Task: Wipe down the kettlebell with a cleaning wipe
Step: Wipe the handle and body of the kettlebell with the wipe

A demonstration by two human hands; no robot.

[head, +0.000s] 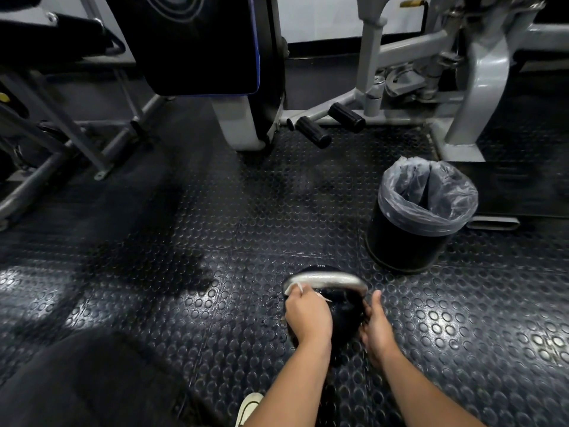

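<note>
**A:** Start with the big things. What do I have in front of me?

**B:** The studded rubber floor (215, 211) carries everything. Grey gym machines (480, 87) stand along its far edge, and a black bin (409, 238) with a clear liner sits towards the far right, near the work. My guess is it's there for the used wipe.

**A:** And the kettlebell?

**B:** The kettlebell (341, 309) rests on the floor near the near edge, just right of the middle, well short of the bin. Its grey handle (326, 277) arches over the far side of the black body.

**A:** How am I holding it?

**B:** My left hand (308, 318) is curled over the left end of the handle with the cleaning wipe (291, 288) pinched in it; only a pale strip shows by the knuckles. That grip is closed tight on the wipe, I judge so the cloth wraps the bar as it rubs. My right hand (377, 328) lies against the right flank of the bell, thumb up by the handle's right foot. Its grip is looser: fingers cupped on the body, their tips hidden. I read that as bracing, so the bell doesn't rock or roll under the rubbing.

**A:** Anything smaller?

**B:** The toe of a pale shoe (249, 406) at the near edge, just left of my left forearm.
</note>
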